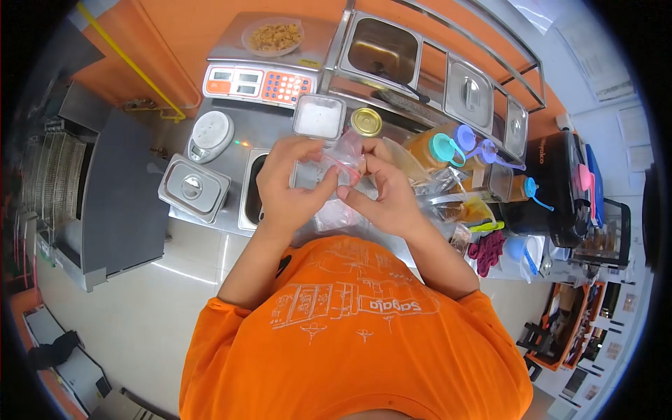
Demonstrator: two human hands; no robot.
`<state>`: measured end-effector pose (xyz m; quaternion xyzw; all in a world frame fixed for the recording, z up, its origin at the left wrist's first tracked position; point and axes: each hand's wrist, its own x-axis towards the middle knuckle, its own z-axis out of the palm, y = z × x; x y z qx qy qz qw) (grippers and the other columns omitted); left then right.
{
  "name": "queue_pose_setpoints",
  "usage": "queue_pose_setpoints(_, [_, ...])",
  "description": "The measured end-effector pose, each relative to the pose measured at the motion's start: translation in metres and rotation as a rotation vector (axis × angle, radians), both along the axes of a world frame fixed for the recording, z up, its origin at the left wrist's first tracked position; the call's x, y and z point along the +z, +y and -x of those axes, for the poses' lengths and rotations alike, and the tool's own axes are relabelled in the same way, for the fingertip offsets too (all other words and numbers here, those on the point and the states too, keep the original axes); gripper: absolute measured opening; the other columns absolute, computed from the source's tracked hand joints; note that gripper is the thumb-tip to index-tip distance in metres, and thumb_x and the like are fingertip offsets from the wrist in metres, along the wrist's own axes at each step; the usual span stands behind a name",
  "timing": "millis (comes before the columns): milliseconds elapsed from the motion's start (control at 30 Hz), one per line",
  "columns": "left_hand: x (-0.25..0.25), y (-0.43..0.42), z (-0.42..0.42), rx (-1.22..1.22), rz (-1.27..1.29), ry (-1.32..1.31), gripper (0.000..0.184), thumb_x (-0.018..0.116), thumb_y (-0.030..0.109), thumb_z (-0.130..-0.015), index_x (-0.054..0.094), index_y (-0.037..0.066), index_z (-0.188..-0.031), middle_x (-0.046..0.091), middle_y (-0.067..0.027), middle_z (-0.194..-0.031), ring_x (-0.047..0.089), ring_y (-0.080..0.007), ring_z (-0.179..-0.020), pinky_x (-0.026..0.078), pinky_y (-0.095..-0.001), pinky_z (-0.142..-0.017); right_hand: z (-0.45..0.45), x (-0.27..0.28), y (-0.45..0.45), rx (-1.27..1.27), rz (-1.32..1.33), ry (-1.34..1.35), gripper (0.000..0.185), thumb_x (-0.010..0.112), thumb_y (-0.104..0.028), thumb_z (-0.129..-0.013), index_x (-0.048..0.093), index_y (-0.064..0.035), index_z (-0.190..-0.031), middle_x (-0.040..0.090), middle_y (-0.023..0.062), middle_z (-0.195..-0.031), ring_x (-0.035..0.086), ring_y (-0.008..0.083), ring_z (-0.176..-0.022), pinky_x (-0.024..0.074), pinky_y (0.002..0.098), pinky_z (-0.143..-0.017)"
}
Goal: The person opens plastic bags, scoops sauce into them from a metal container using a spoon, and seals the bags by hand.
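Both hands are raised over the steel counter around a clear plastic bag [344, 150] with a red strip across it. My left hand [294, 183], its fingers curled, has thumb and fingers near the bag's left side; whether it pinches the plastic is unclear. On the other side my right hand [383, 190] has its thumb and fingers closed on the bag near the red strip. Another clear plastic bag [336, 215] lies on the counter below the hands. Just beyond them stand a square container of white powder [319, 117] and a gold-lidded jar [366, 122].
A price scale [259, 85] carries a bowl of brown pieces [273, 36]. Left are a small round scale [211, 136] and a lidded steel pan [194, 187]. Capped bottles [442, 150] crowd the right, near a maroon cloth [486, 252] and black appliance [546, 185].
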<state>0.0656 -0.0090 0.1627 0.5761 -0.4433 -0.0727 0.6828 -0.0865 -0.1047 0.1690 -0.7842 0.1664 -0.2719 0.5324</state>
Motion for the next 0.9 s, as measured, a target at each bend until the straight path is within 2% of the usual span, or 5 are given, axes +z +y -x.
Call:
queue_pose_setpoints(67, [-0.007, -0.003, -0.003, 0.066, 0.070, -0.356, 0.025, 0.076, -0.004, -0.067, 0.071, 0.004, -0.090, 0.068, -0.0109, -0.094, 0.068, -0.0220, -0.080, 0.054, -0.0303, -0.069, -0.002, -0.001, 0.003, -0.034, 0.013, -0.010, 0.024, 0.079, -0.008, -0.075, 0.056, -0.0069, -0.081, 0.048, 0.0101, -0.114, 0.048, 0.0236, -0.109, 0.0386, 0.0334, -0.094])
queue_pose_setpoints(167, [-0.013, -0.003, -0.001, 0.109, 0.070, -0.439, 0.025, 0.075, -0.006, -0.067, 0.071, 0.003, -0.090, 0.068, -0.0098, -0.089, 0.068, -0.0230, -0.077, 0.055, -0.0297, -0.067, -0.005, 0.005, 0.005, -0.132, 0.117, -0.015, 0.024, 0.079, -0.006, -0.074, 0.055, -0.0065, -0.080, 0.050, 0.0107, -0.109, 0.050, 0.0248, -0.104, 0.0407, 0.0345, -0.091])
queue_pose_setpoints(333, [-0.018, -0.007, 0.005, 0.210, 0.125, -0.377, 0.026, 0.076, -0.005, -0.065, 0.071, 0.005, -0.088, 0.071, -0.0095, -0.086, 0.068, -0.0240, -0.075, 0.053, -0.0322, -0.066, -0.013, 0.001, 0.006, -0.349, 0.299, -0.006, 0.025, 0.078, -0.003, -0.070, 0.056, -0.0054, -0.081, 0.053, 0.0118, -0.100, 0.053, 0.0269, -0.097, 0.0435, 0.0356, -0.084])
queue_pose_setpoints(600, [-0.002, -0.009, 0.018, 0.270, 0.157, -0.470, 0.025, 0.077, -0.005, -0.065, 0.070, 0.006, -0.086, 0.070, -0.0091, -0.085, 0.067, -0.0248, -0.074, 0.052, -0.0326, -0.065, -0.018, -0.002, 0.006, -0.525, 0.620, -0.247, 0.029, 0.077, 0.001, -0.069, 0.060, -0.0035, -0.092, 0.057, 0.0073, -0.076, 0.055, 0.0208, -0.057, 0.0437, 0.0322, -0.055])
queue_pose_setpoints(900, [-0.009, -0.019, 0.009, 0.255, 0.165, -0.460, 0.021, 0.076, -0.006, -0.069, 0.067, 0.003, -0.085, 0.067, -0.0095, -0.086, 0.067, -0.0231, -0.073, 0.054, -0.0299, -0.062, -0.017, 0.000, -0.003, -0.530, 0.695, -0.116, 0.029, 0.075, -0.001, -0.071, 0.062, -0.0036, -0.097, 0.058, 0.0083, -0.075, 0.057, 0.0203, -0.057, 0.0458, 0.0337, -0.053])
